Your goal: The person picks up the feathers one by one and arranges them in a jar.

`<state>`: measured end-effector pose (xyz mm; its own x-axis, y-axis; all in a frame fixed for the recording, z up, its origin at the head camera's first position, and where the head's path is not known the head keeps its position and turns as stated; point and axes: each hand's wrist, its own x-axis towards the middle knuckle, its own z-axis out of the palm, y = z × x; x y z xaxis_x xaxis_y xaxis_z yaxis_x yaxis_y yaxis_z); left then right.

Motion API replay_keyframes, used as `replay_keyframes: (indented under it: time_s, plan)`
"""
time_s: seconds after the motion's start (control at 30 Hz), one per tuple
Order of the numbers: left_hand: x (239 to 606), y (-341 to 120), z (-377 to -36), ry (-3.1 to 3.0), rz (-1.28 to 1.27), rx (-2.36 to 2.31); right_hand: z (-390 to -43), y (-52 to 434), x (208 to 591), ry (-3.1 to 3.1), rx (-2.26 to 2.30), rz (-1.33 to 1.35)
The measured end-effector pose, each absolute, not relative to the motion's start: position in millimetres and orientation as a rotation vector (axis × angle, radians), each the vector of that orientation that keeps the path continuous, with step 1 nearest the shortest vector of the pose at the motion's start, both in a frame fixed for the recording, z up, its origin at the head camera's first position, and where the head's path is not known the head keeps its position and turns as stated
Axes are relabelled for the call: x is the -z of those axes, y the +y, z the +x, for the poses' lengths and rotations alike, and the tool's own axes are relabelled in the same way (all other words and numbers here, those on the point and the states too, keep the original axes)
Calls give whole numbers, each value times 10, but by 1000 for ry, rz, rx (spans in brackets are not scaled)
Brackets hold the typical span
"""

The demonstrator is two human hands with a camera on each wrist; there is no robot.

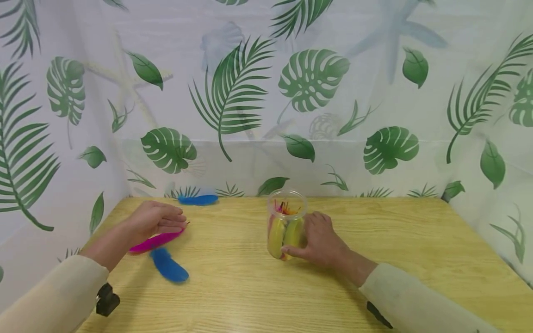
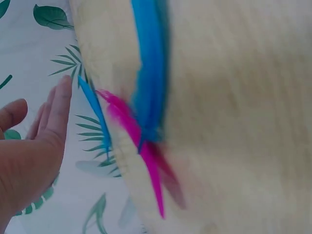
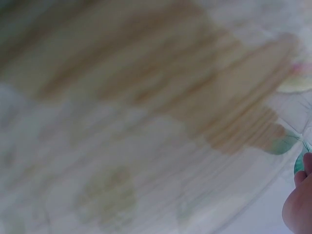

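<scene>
My right hand [image 1: 325, 238] grips a clear plastic cup [image 1: 287, 215] standing on the table, thumb in front and fingers round its far side. Yellow feathers [image 1: 276, 236] show through the wall, with pink and orange tips near the rim. My left hand [image 1: 156, 219], fingers straight and nothing held, hovers over a magenta feather [image 1: 156, 241]. A blue feather [image 1: 170, 266] lies just nearer, and another blue feather [image 1: 199, 200] rests by the table's back edge. In the left wrist view the left hand [image 2: 41, 131] is apart from all three feathers. Only part of the right hand [image 3: 300, 204] shows in the blurred right wrist view.
The wooden table [image 1: 233, 286] reaches back to a white curtain [image 1: 258, 115] printed with green leaves, which also hangs at both sides. Dark wrist devices sit under both sleeves.
</scene>
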<state>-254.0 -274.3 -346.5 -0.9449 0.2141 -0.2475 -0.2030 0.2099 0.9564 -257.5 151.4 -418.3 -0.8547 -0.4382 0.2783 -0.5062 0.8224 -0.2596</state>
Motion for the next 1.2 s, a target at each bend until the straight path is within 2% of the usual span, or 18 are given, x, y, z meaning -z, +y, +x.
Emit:
replay_keyframes:
  time_s: [0.3, 0.47, 0.83, 1.2]
  plan:
    - [3694, -3124, -2172, 2027, -314, -1958, -2558, 1476, 4158, -2810, -494, 744]
    - [3760, -3306, -2038, 1821, -414, -2064, -2549, 1465, 4149, -2807, -491, 744]
    - [3831, -3478, -1957, 1585, -588, -2124, -2574, 1502, 4161, -2825, -471, 724]
    - [3835, -3504, -2104, 1727, -583, -2086, -2558, 1498, 4144, -2835, -492, 727]
